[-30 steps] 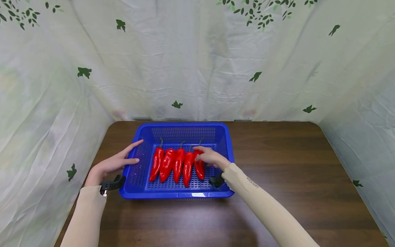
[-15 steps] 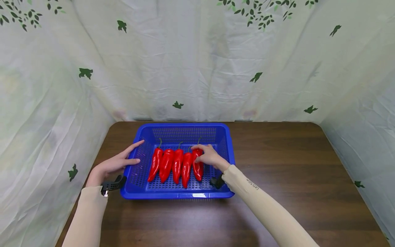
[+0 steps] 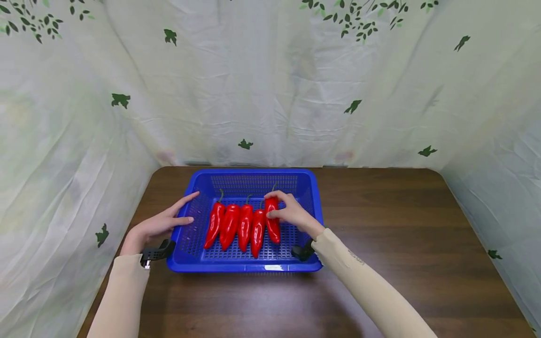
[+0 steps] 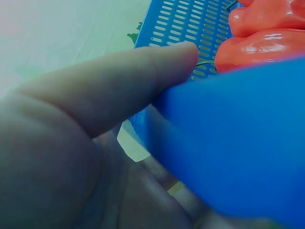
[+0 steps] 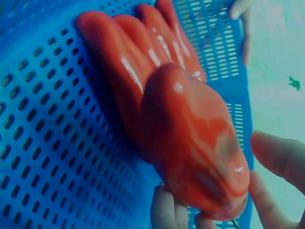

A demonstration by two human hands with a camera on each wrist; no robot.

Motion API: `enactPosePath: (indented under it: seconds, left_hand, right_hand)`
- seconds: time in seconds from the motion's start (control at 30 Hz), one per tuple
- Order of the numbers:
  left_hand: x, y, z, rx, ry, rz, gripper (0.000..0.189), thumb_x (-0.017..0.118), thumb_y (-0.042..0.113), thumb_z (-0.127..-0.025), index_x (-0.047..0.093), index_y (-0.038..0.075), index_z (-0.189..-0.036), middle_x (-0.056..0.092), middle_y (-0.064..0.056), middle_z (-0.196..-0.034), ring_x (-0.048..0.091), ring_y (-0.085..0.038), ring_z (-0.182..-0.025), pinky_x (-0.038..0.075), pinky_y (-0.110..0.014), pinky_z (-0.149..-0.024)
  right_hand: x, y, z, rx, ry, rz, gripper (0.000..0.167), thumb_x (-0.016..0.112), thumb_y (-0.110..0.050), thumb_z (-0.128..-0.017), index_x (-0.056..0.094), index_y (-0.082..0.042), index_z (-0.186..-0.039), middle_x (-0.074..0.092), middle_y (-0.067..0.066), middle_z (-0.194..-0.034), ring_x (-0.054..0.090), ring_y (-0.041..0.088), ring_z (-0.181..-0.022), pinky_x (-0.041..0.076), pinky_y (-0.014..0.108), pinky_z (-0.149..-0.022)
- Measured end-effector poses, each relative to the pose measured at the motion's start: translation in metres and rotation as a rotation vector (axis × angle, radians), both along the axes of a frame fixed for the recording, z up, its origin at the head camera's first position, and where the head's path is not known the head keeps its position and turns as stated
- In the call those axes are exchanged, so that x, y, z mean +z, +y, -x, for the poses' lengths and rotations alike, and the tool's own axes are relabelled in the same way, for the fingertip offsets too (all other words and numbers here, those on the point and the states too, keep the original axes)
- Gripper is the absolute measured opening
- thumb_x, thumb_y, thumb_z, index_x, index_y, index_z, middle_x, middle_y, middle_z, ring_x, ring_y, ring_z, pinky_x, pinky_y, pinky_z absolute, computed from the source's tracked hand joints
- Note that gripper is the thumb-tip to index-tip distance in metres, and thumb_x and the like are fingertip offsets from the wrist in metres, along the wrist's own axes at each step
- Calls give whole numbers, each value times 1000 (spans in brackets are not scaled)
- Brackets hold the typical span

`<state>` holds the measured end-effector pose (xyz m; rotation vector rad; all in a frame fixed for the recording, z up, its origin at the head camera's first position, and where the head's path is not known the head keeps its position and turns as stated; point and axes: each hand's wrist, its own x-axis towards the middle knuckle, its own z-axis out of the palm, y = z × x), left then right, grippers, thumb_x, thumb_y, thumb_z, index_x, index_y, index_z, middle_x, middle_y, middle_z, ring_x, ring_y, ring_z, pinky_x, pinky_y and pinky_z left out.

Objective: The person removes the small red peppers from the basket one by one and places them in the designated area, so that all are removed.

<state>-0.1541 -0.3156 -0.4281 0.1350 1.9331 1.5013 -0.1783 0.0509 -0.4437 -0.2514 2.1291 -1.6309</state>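
Several glossy red peppers with green stems lie side by side in a blue plastic basket (image 3: 245,268). My right hand (image 3: 293,211) holds the rightmost red pepper (image 3: 274,230) near its stem end, thumb on one side and fingers on the other. In the right wrist view this pepper (image 5: 190,138) looks close to the camera, in front of the other peppers (image 5: 157,38). My left hand (image 3: 158,224) grips the basket's left rim. The left wrist view has its thumb (image 4: 138,71) over the blue rim (image 4: 228,138) and other fingers beneath, partly hidden.
The basket stands on a brown wooden table (image 3: 393,244), which stretches away to its right and in front. A pale curtain (image 3: 270,94) with leaf and bird prints hangs behind and at both sides. A black wrist strap (image 3: 157,252) sits beside the basket's left wall.
The right hand has taken hold of the rightmost pepper and shifted slightly up and right; that pepper's top has come up a little with it. The left hand has stayed on the rim.
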Motion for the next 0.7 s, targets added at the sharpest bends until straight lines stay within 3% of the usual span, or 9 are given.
enactPosePath:
  seconds: [0.17,0.4,0.7]
  left_hand:
    - [0,-1,0,0,-4,-6,77,50,14,-99,-1,29,-154,8,-29,-151,51,-46,-116,50,-53,-82]
    - [1,0,0,0,-7,-11,77,51,15,-99,-1,31,-154,6,-28,-152,47,-47,-119,50,-53,-83]
    - [-1,1,-1,3,-3,-15,77,50,14,-99,-2,32,-154,4,-27,-153,39,-52,-125,49,-53,-85]
  right_hand:
    - [8,7,-2,8,41,70,46,65,-2,-85,52,-6,-129,35,19,-127,60,30,-95,55,38,-73]
    - [23,16,-4,7,94,132,47,65,0,-86,49,-4,-129,45,19,-116,67,28,-80,55,35,-69]
    - [34,30,-8,-20,109,97,48,65,-4,-87,49,-11,-132,34,17,-128,62,32,-89,54,38,-75]
